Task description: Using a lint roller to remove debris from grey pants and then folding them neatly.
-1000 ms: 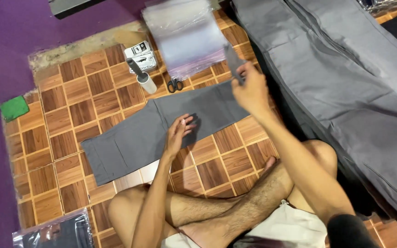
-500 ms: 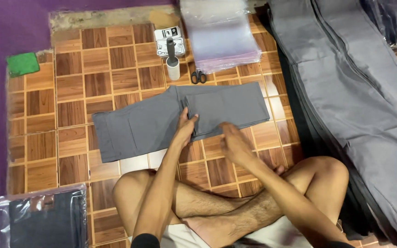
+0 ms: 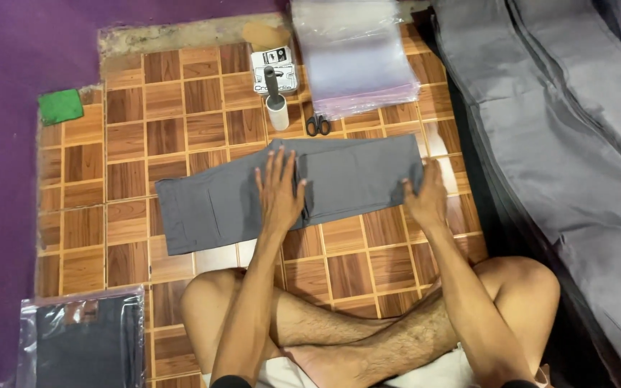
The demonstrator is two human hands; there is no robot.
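Grip: both hands are lying flat and open on the grey trousers, pressing down and clutching nothing.
Left hand: the left hand is pressing near the middle, right by the edge of the folded-over part.
Right hand: the right hand is resting on the right end, with its fingers spread over the edge.
Trousers: they are lying folded on the wooden-pattern floor, just in front of the crossed legs.
Change: a moment ago the right hand was lower, near the knee; now it is sitting out at the end (so the fold is being smoothed flat).
Nearby: a lint roller is standing just past the trousers, and small scissors are lying beside it.
Also: a stack of clear bags is lying further back, and a bagged dark garment, maybe more trousers, is sitting at the lower left.
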